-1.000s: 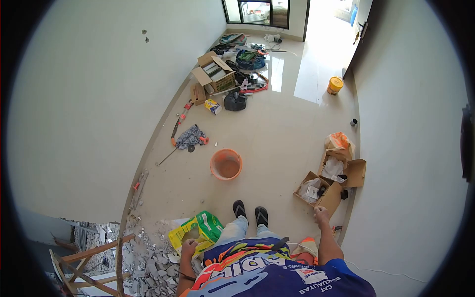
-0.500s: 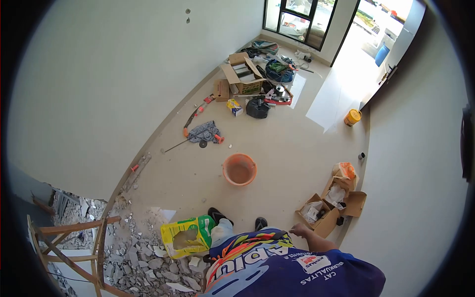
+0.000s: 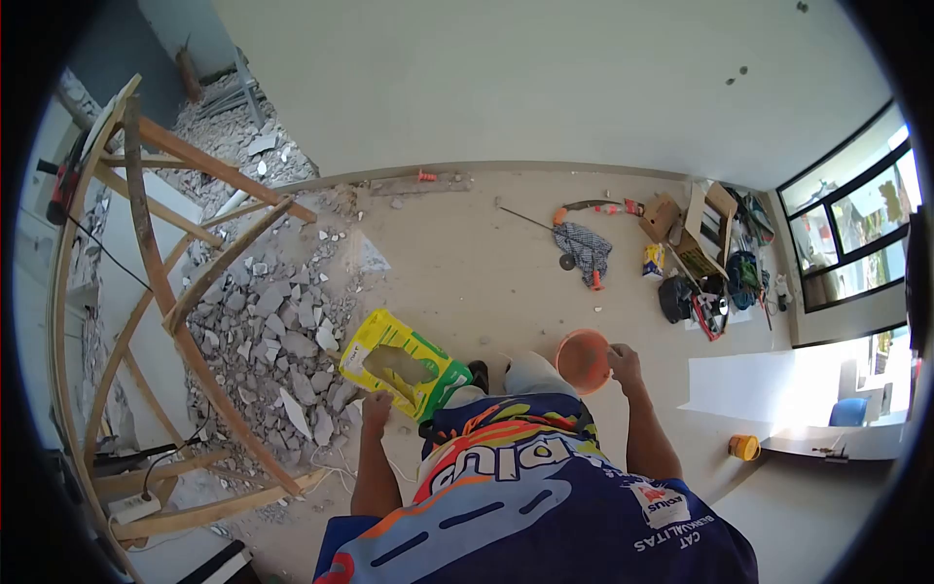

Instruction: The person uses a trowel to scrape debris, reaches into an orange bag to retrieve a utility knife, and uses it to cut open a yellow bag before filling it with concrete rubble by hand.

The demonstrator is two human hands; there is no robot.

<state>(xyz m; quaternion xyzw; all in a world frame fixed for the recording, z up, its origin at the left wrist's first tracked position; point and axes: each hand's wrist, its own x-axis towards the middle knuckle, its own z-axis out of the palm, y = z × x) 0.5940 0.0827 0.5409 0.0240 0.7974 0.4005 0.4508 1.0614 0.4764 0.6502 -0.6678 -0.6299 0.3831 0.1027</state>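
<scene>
My right hand (image 3: 625,368) is closed at the right edge of an orange bucket (image 3: 584,361); whether it grips the rim or the handle is hard to see. Grey dust coats the bucket's inside. My left hand (image 3: 377,407) has its fingers curled, beside the lower edge of a yellow and green bag (image 3: 358,362). Anything inside those fingers is hidden. The bag has a large opening in its side, showing greyish material, and it lies between my legs and a heap of broken grey rubble (image 3: 282,341).
A wooden trestle frame (image 3: 180,321) stands over the rubble at left, with a power strip (image 3: 134,507) and cables nearby. Toward the far wall lie a checked cloth (image 3: 584,248), cardboard boxes (image 3: 705,229) and a black bag (image 3: 673,299). A yellow pail (image 3: 744,448) sits at right.
The view has swung left toward the rubble and trestle. My right hand has moved to the bucket and closed on it; the bucket is now nearer my legs. My left hand has come into view.
</scene>
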